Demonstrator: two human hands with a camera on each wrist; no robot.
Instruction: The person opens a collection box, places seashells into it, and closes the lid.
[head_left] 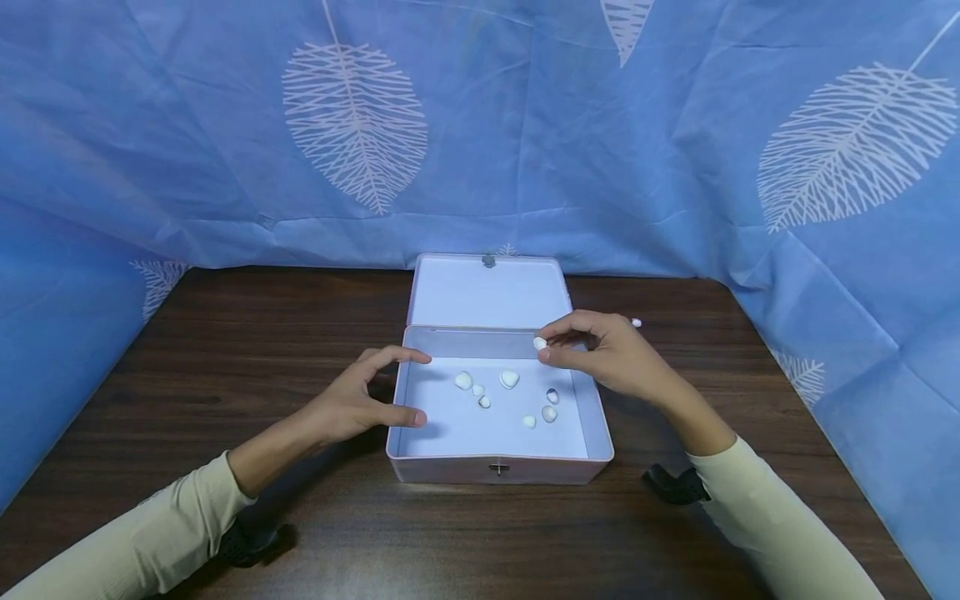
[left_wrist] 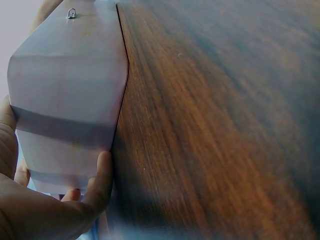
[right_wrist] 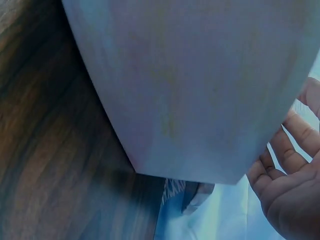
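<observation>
A pale metal box (head_left: 450,469) stands on the table with its lid (head_left: 491,292) folded back. Several small white shells (head_left: 509,379) lie scattered on its floor, and one shell (head_left: 552,396) shows a dark ring. My right hand (head_left: 607,354) pinches another small white shell (head_left: 540,342) between thumb and index finger, above the box's back right part. At the left side, my left hand (head_left: 352,400) is spread, its thumb and index finger reaching over the rim. In the left wrist view its other fingers (left_wrist: 103,172) lie along the box's outer wall (left_wrist: 65,90).
Just beyond my right hand a small white piece (head_left: 636,322) shows, partly hidden. A metal clasp (head_left: 498,468) sits on the box's front. Dark wooden table (head_left: 300,308) surrounds the box, and a blue cloth (head_left: 480,150) with leaf prints hangs behind and at both sides.
</observation>
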